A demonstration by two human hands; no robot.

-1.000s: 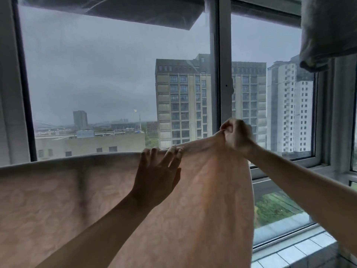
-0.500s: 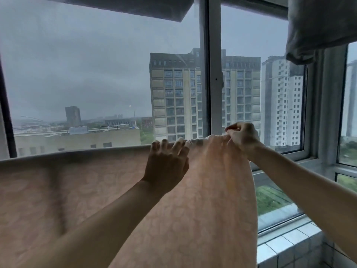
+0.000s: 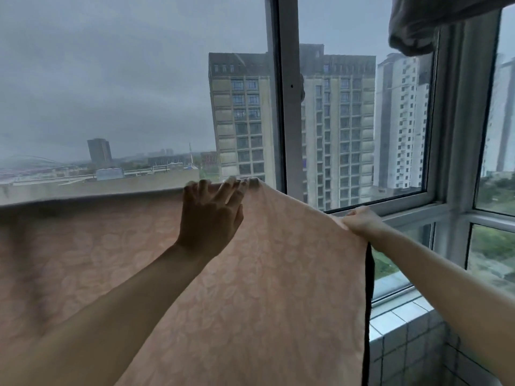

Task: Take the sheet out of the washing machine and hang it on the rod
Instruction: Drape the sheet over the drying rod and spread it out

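Observation:
A pale pink patterned sheet [image 3: 264, 274] hangs across the lower half of the view, draped over a rod hidden under its top fold. My left hand [image 3: 211, 213] lies on the top fold near the middle, fingers spread and reaching over the edge. My right hand [image 3: 359, 221] grips the sheet's right edge, lower than the fold and out to the right, so the cloth slopes down from the left hand to it.
Large windows with a white frame [image 3: 287, 93] stand just behind the sheet, looking onto tall buildings. A grey cloth [image 3: 423, 20] hangs at the upper right. A white tiled ledge [image 3: 401, 327] runs under the window at lower right.
My right hand has moved right and down from the top fold, drawing the sheet's edge outward. My left hand has stayed on the fold.

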